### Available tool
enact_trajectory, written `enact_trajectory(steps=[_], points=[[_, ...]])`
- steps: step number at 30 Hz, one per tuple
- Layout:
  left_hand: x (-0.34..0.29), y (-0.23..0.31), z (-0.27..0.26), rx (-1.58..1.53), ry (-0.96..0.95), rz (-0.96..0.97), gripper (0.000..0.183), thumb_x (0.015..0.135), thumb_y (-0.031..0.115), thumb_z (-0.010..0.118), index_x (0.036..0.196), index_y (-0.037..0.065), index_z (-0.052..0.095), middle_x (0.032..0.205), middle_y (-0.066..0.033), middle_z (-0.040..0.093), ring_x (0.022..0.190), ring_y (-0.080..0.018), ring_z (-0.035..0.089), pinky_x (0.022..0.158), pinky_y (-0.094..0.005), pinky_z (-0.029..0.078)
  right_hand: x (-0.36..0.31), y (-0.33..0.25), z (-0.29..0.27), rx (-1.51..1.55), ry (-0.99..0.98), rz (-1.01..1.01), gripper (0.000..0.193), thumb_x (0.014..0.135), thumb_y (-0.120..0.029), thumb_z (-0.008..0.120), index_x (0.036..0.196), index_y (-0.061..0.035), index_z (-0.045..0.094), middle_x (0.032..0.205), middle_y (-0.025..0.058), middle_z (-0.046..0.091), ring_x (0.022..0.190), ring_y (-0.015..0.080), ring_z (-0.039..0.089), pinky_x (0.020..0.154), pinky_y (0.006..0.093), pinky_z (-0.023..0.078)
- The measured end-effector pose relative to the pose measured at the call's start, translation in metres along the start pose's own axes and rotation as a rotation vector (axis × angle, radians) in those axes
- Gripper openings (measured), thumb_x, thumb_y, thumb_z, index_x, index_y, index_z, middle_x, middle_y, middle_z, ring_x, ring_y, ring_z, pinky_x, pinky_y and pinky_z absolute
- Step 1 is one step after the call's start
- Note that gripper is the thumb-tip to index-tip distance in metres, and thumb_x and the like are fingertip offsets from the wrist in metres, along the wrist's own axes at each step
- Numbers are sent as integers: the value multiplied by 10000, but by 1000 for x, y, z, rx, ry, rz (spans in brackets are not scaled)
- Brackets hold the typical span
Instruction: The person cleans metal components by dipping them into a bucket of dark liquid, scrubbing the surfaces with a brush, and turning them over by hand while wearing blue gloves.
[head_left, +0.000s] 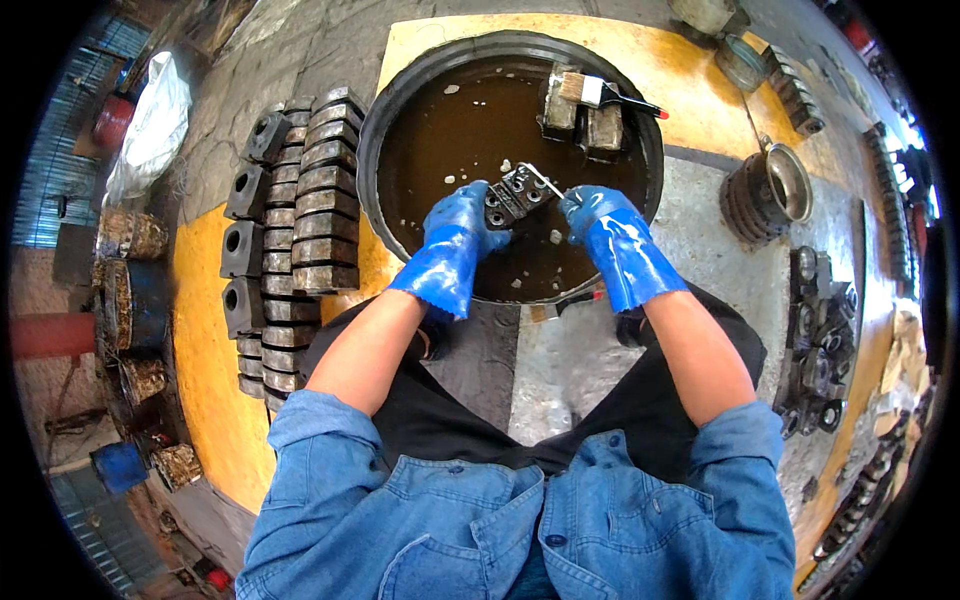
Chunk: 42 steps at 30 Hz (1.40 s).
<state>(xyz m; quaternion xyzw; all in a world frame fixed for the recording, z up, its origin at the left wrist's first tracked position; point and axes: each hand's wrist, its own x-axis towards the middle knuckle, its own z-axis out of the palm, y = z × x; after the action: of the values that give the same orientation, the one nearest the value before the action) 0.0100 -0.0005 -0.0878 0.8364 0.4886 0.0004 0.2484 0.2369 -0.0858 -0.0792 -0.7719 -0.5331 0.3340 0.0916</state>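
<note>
My left hand point(462, 218), in a blue rubber glove, is closed on a dark metal block point(516, 196) with several round holes. Closed as well, my right hand point(592, 210), gloved in blue, grips a thin bent metal rod point(543, 180), which looks like a hex key. Its far end reaches over the block's upper right edge. Both hands are above a round black basin point(372, 190) of brown liquid with pale bits afloat. At the basin's upper right, a flat paintbrush point(596, 92) lies across two grimy metal blocks point(603, 128).
Rows of metal blocks point(326, 200) stand left of the basin. To the right are a large metal ring point(765, 195) and a cluster of dark parts point(818, 335). Another brush point(565, 305) lies at the basin's near rim. A glass jar point(741, 62) stands at upper right.
</note>
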Motion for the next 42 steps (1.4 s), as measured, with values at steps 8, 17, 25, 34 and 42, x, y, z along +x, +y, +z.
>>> enact_trajectory(steps=[8,17,25,34,42], points=[[-4,-13,10,11,109,54,723,685,376,944,1279,76,659,1219,-190,739,1178,-395,688,1027,-464,537,-23,-6,-25,255,-145,-20,251,1032,-246,637,1135,-71,785,858,105,766,696,186,726,650,335,575],[1,-16,9,-34,60,39,759,692,341,953,1334,76,647,1259,-186,727,1200,-401,678,1046,-468,531,-1,-9,-11,-115,33,-57,248,1005,-265,648,1131,-91,771,907,132,776,780,267,762,726,405,599],[-3,-23,3,-64,6,72,839,716,335,949,1427,72,589,1336,-193,689,1255,-393,650,1080,-481,514,-15,4,-38,193,-78,-88,262,1020,-277,642,1081,-59,774,891,126,756,695,232,727,659,373,575],[4,-26,17,-48,158,111,889,692,370,959,1431,45,585,1310,-220,700,1226,-403,670,1064,-474,525,-27,-14,-31,382,-119,51,274,1054,-304,629,1143,-87,771,863,100,764,717,194,714,698,357,584],[6,-21,20,-115,167,-8,1124,664,424,995,1547,-29,466,1410,-264,654,1292,-394,654,1111,-443,512,-22,-23,-18,200,-114,-13,260,1061,-248,627,1223,-96,763,919,48,771,734,147,712,671,320,571]])
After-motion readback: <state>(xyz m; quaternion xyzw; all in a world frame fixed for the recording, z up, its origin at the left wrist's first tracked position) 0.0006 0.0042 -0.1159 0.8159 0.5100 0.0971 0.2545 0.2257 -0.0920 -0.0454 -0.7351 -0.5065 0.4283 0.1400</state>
